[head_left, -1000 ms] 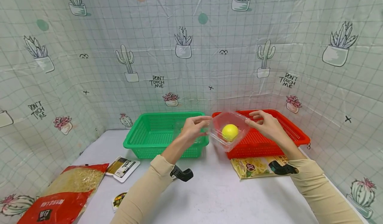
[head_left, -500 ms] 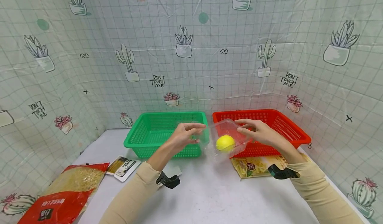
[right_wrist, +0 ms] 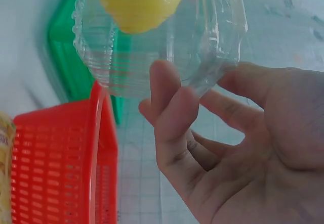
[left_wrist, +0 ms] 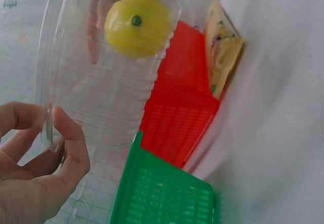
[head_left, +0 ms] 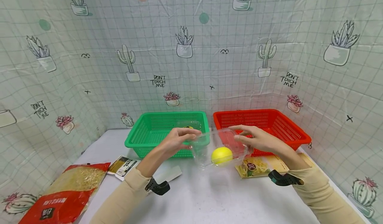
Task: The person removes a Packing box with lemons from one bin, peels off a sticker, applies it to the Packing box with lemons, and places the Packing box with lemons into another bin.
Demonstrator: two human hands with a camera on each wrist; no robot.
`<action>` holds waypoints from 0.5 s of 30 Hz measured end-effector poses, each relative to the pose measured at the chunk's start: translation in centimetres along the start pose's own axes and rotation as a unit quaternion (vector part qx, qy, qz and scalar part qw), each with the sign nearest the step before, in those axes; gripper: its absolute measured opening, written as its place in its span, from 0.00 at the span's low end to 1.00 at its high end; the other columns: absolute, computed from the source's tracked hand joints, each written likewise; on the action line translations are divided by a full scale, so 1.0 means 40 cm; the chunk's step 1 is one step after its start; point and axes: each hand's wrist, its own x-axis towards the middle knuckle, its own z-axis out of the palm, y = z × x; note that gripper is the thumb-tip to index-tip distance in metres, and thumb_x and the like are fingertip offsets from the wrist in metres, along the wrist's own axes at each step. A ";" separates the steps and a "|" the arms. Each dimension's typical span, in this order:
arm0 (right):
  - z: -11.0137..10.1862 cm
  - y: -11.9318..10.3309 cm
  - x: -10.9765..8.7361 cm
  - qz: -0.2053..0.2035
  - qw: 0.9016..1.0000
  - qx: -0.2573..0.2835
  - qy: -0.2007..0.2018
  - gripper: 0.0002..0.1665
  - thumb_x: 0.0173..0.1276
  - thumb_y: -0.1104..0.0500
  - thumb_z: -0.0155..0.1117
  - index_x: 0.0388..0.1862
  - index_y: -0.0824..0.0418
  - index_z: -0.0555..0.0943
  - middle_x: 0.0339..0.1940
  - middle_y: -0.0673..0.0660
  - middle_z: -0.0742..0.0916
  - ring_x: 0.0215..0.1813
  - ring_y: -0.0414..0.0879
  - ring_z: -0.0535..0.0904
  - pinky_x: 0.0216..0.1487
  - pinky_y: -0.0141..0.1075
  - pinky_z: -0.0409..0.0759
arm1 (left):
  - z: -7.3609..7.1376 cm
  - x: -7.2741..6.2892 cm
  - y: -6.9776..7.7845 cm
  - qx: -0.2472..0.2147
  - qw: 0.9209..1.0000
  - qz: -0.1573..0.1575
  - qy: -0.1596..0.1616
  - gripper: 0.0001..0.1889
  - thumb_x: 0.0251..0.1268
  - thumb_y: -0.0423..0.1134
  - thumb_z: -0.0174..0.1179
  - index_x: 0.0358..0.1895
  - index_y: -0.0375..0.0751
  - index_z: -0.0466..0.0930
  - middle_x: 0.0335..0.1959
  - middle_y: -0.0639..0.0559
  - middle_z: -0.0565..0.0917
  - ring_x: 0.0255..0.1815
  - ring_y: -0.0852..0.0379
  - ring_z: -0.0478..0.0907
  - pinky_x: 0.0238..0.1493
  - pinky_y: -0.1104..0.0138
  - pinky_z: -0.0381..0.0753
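A clear plastic clamshell box [head_left: 209,144] with a yellow lemon [head_left: 221,155] inside hangs just above the white table [head_left: 209,200], in front of the gap between the green basket [head_left: 140,140] and the red basket [head_left: 287,130]. My left hand [head_left: 194,139] pinches its left rim between thumb and fingers, as the left wrist view shows at the box [left_wrist: 101,82] edge, with the lemon [left_wrist: 136,24] farther along. My right hand [head_left: 234,133] grips the right rim; the right wrist view shows fingers and thumb around the box [right_wrist: 152,47] corner under the lemon [right_wrist: 139,4].
Another clear box [head_left: 188,124] lies in the green basket. A yellow noodle packet [head_left: 260,165] lies before the red basket. A red bag [head_left: 64,190], a small packet [head_left: 125,165] and a white card [head_left: 169,173] lie at the left. Cactus-print sheeting walls the table.
Both hands have carried the box with the lemon from above the red basket's front left corner down, leftward and toward me, to just above the table before the baskets.
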 end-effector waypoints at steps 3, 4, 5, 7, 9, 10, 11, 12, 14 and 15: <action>0.013 -0.007 -0.006 0.006 1.000 0.002 -0.008 0.29 0.75 0.54 0.57 0.72 0.54 0.68 0.25 0.55 0.77 0.21 0.48 0.77 0.27 0.39 0.82 | -0.006 -0.017 -0.001 0.018 1.000 0.000 -0.004 0.17 0.72 0.39 0.57 0.59 0.36 0.80 0.65 0.46 0.76 0.59 0.49 0.74 0.42 0.65 0.81; 0.018 -0.009 -0.007 0.007 1.000 0.004 -0.012 0.28 0.75 0.54 0.57 0.72 0.54 0.68 0.24 0.55 0.77 0.21 0.48 0.76 0.27 0.39 0.82 | -0.008 -0.023 -0.002 0.026 1.000 -0.002 -0.004 0.17 0.72 0.39 0.57 0.59 0.36 0.80 0.65 0.46 0.76 0.59 0.50 0.74 0.44 0.65 0.82; 0.023 -0.009 -0.008 0.005 1.000 0.007 -0.015 0.28 0.75 0.55 0.57 0.72 0.55 0.68 0.24 0.55 0.77 0.21 0.48 0.76 0.26 0.39 0.81 | -0.010 -0.029 -0.003 0.034 0.999 -0.004 -0.003 0.17 0.72 0.40 0.57 0.59 0.37 0.80 0.65 0.46 0.77 0.59 0.51 0.74 0.45 0.64 0.83; 0.034 -0.010 -0.009 0.006 1.000 0.012 -0.022 0.29 0.75 0.55 0.57 0.72 0.56 0.68 0.24 0.55 0.77 0.20 0.47 0.75 0.25 0.39 0.80 | -0.015 -0.039 -0.008 0.049 0.999 -0.007 -0.006 0.17 0.72 0.41 0.57 0.59 0.39 0.80 0.65 0.46 0.78 0.58 0.53 0.75 0.49 0.62 0.83; 0.045 -0.010 -0.010 0.008 0.999 0.018 -0.029 0.29 0.75 0.56 0.57 0.72 0.57 0.68 0.24 0.54 0.76 0.20 0.45 0.74 0.24 0.37 0.80 | -0.020 -0.047 -0.013 0.059 0.998 -0.011 -0.011 0.17 0.72 0.41 0.57 0.59 0.40 0.80 0.64 0.46 0.78 0.58 0.54 0.76 0.51 0.60 0.83; 0.050 -0.011 -0.009 0.009 0.999 0.023 -0.033 0.29 0.75 0.56 0.58 0.73 0.57 0.67 0.24 0.55 0.77 0.20 0.44 0.74 0.24 0.38 0.81 | -0.022 -0.050 -0.016 0.064 0.998 -0.012 -0.013 0.17 0.72 0.41 0.57 0.60 0.40 0.80 0.64 0.46 0.78 0.58 0.53 0.76 0.52 0.60 0.83; 0.054 -0.011 -0.009 0.010 0.999 0.025 -0.034 0.30 0.74 0.55 0.58 0.73 0.58 0.67 0.24 0.55 0.77 0.20 0.45 0.75 0.23 0.37 0.81 | -0.024 -0.053 -0.020 0.067 0.998 -0.012 -0.015 0.17 0.72 0.41 0.57 0.60 0.40 0.80 0.64 0.46 0.79 0.58 0.53 0.77 0.53 0.59 0.83; 0.059 -0.011 -0.009 0.013 0.999 0.029 -0.036 0.30 0.74 0.55 0.58 0.73 0.57 0.67 0.25 0.55 0.77 0.20 0.45 0.75 0.23 0.38 0.81 | -0.027 -0.055 -0.023 0.068 0.997 -0.013 -0.017 0.18 0.72 0.41 0.58 0.60 0.40 0.80 0.64 0.46 0.79 0.59 0.52 0.77 0.54 0.58 0.83; 0.069 -0.010 -0.010 0.015 0.998 0.037 -0.042 0.31 0.73 0.55 0.59 0.73 0.59 0.67 0.29 0.57 0.79 0.21 0.46 0.77 0.24 0.39 0.83 | -0.031 -0.058 -0.033 0.072 0.997 -0.014 -0.015 0.18 0.72 0.41 0.58 0.60 0.40 0.80 0.64 0.45 0.79 0.60 0.48 0.77 0.54 0.57 0.83; 0.074 -0.010 -0.010 0.017 0.998 0.041 -0.043 0.31 0.73 0.55 0.60 0.73 0.59 0.67 0.32 0.58 0.81 0.22 0.47 0.78 0.25 0.40 0.83 | -0.033 -0.060 -0.038 0.074 0.997 -0.017 -0.013 0.18 0.71 0.41 0.58 0.60 0.39 0.80 0.64 0.45 0.79 0.61 0.47 0.77 0.54 0.56 0.83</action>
